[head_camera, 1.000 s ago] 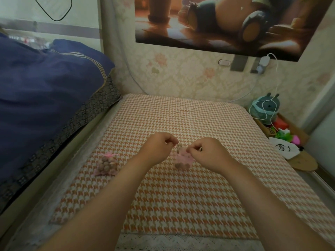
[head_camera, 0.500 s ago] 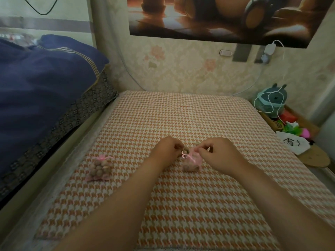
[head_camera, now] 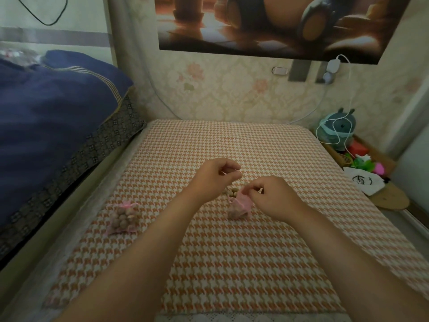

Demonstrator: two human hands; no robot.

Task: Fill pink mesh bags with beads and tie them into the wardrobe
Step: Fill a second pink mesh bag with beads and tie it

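A pink mesh bag (head_camera: 239,205) partly filled with brown beads lies on the orange houndstooth cloth (head_camera: 232,263). My right hand (head_camera: 271,196) pinches the bag's top edge. A few loose beads (head_camera: 232,192) lie just behind the bag. My left hand (head_camera: 216,175) hovers a little above and left of the bag, fingers curled with thumb and forefinger pinched; whether it holds a bead or string is hidden. A second pink mesh bag (head_camera: 124,217), full of beads and tied with a bow, rests to the left.
A dark blue quilt (head_camera: 51,117) is piled on the bed at left. At right stand a teal toy (head_camera: 337,129) wrapped in a white cable, colourful small items and a wooden board (head_camera: 390,198). The wall with a poster rises behind.
My left hand has lifted away from the bag, up and slightly back. My right hand keeps hold of the bag's top. The camera has tilted slightly.
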